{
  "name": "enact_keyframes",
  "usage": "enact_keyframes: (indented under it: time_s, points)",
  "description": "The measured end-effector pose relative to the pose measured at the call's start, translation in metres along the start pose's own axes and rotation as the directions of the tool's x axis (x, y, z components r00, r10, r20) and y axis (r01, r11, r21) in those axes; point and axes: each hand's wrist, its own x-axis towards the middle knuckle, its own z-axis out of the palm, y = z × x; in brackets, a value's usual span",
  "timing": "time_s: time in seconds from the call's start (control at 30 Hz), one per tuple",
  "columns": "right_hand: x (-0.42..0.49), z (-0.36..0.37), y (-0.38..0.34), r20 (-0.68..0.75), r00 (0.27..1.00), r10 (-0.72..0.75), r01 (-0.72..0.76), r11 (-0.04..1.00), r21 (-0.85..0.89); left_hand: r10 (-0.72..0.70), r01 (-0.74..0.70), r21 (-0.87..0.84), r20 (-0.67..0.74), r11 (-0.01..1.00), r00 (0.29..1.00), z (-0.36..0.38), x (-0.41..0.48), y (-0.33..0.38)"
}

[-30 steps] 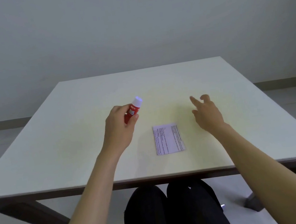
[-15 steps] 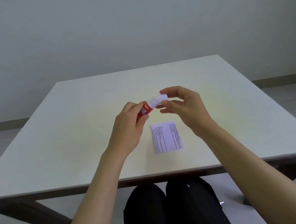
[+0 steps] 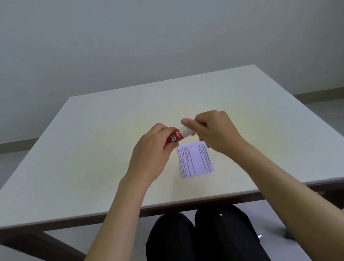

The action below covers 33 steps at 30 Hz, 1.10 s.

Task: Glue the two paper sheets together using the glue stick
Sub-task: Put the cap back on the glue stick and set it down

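A red glue stick (image 3: pixel 176 137) with a white cap is held sideways above the table. My left hand (image 3: pixel 154 153) grips its red body. My right hand (image 3: pixel 216 133) closes thumb and fingers on the white cap end (image 3: pixel 186 130). Just below both hands a small printed paper sheet (image 3: pixel 195 161) lies flat on the white table (image 3: pixel 82 166). Only one sheet outline shows; I cannot tell whether a second sheet lies under it.
The table's near edge (image 3: pixel 177 203) runs across the lower middle, with my dark-trousered legs (image 3: pixel 201 246) under it. A plain grey wall stands behind the table.
My right hand came over from the right side of the table and closed on the glue stick's cap. The stick turned from upright to sideways between both hands.
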Motion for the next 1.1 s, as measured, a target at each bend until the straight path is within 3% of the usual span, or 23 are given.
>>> enact_keyframes:
  time_s: [0.07,0.2,0.27,0.37,0.5,0.63,0.77,0.9,1.0,1.1]
  points:
    - [-0.001,0.002,0.0,-0.02,1.0,0.001,-0.003,0.996,-0.094,-0.008,0.008,-0.009,0.002,1.0,1.0,0.001,0.0,0.0]
    - [-0.008,-0.001,0.003,0.071,0.987,-0.145,0.129,0.973,0.194,-0.011,0.011,-0.003,-0.012,1.0,1.0,-0.001,0.003,-0.004]
    - [-0.007,0.006,0.004,-0.012,0.998,-0.056,0.058,0.983,0.173,-0.001,0.001,0.003,-0.003,1.0,1.0,0.001,0.004,-0.004]
    - [-0.003,0.01,0.005,-0.056,0.998,0.035,-0.038,0.997,-0.064,0.008,-0.008,0.011,0.013,1.0,1.0,0.006,0.002,-0.004]
    - [-0.007,0.003,0.009,0.055,0.995,-0.089,0.079,0.983,0.164,-0.025,0.025,-0.017,0.008,1.0,1.0,0.005,0.004,-0.008]
    - [-0.01,0.006,0.018,-0.101,0.992,0.074,-0.075,0.997,-0.006,-0.01,0.011,-0.045,0.024,0.999,1.0,0.016,0.007,0.0]
    - [-0.022,0.0,0.03,-0.12,0.985,0.125,-0.1,0.976,0.195,-0.213,0.193,-0.259,-0.05,0.946,0.976,0.025,0.024,-0.013]
    - [-0.037,-0.007,0.047,-0.18,0.973,0.142,-0.084,0.951,0.297,-0.443,0.373,-0.364,-0.13,0.853,0.887,0.033,0.049,-0.045]
    - [-0.045,-0.01,0.056,-0.196,0.965,0.173,-0.092,0.926,0.366,-0.521,0.415,-0.437,-0.153,0.798,0.84,0.043,0.057,-0.063]
    - [-0.049,-0.01,0.057,-0.164,0.973,0.16,-0.089,0.923,0.375,-0.526,0.423,-0.438,-0.145,0.794,0.838,0.052,0.057,-0.069]
